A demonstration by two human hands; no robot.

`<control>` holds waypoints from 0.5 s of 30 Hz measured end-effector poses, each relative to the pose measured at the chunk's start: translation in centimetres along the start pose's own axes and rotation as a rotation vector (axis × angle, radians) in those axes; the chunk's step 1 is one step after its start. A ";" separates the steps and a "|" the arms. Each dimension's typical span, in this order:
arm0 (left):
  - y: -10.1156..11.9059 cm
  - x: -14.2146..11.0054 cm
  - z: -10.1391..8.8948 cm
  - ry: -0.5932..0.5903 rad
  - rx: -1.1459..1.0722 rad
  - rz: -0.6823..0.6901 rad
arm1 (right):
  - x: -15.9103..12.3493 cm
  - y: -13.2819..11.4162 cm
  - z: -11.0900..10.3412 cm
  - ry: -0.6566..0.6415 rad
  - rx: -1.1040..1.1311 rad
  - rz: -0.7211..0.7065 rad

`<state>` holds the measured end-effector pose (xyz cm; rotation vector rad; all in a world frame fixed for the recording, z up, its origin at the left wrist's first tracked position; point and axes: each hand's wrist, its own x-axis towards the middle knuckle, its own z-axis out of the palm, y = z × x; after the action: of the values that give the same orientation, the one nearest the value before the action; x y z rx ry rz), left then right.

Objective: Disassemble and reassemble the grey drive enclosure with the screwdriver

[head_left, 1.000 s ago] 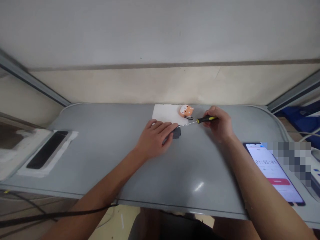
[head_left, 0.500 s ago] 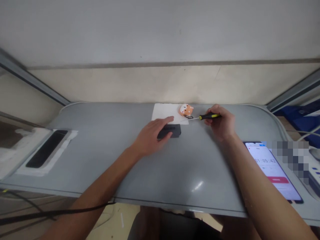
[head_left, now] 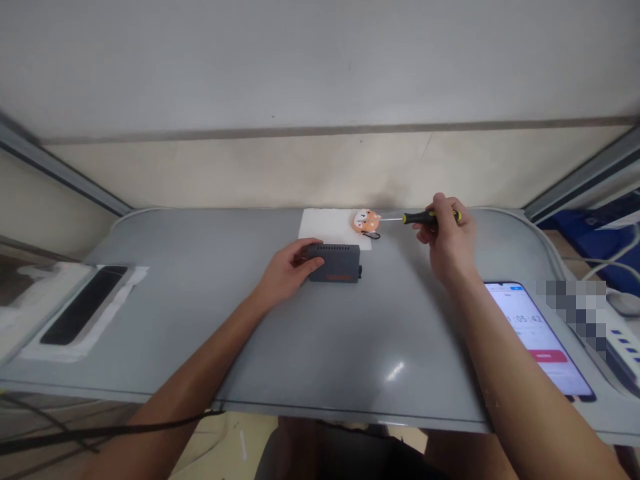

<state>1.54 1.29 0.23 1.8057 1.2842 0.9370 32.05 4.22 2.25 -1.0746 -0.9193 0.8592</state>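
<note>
My left hand (head_left: 289,273) grips the left end of a dark grey box (head_left: 337,263), thumb on its near face and fingers behind. A row of slots runs along the top of this box, and a small black knob or plug juts from its right end. In my right hand (head_left: 450,233) is a screwdriver (head_left: 420,218) with a black and yellow handle. Its thin shaft points left, toward an orange and white animal-face case (head_left: 365,221) with a black carabiner. Whether the tip touches the case I cannot tell. The case lies on a white sheet (head_left: 320,225).
A phone showing a timer (head_left: 545,340) lies by my right forearm, beside a white power strip (head_left: 623,343). On the left, a black panel (head_left: 85,305) rests on white material. A wall (head_left: 280,170) rises behind the grey table (head_left: 200,260). A black cable (head_left: 115,427) crosses the lower left.
My left hand has tilted the box up so its broad face shows, and its fingers have closed round the left end. My right hand has lifted the screwdriver slightly up and to the right.
</note>
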 end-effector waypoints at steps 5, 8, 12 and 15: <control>0.2 0.8 0.6 -0.058 0.223 0.027 | -1.6 -1.5 0.0 -0.034 -0.120 -0.151; 0.2 0.8 0.8 -0.045 0.304 0.081 | -3.1 -2.7 0.5 -0.155 -0.302 -0.259; 0.0 0.8 0.9 -0.039 0.353 0.183 | -5.0 -3.8 1.7 -0.320 -0.553 -0.556; -0.3 0.9 0.8 -0.071 0.387 0.242 | -6.1 -4.2 2.6 -0.393 -0.635 -0.729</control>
<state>2.32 2.16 -0.30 2.3139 1.2865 0.7782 27.88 -1.54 5.66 -0.9820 -1.8489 0.1483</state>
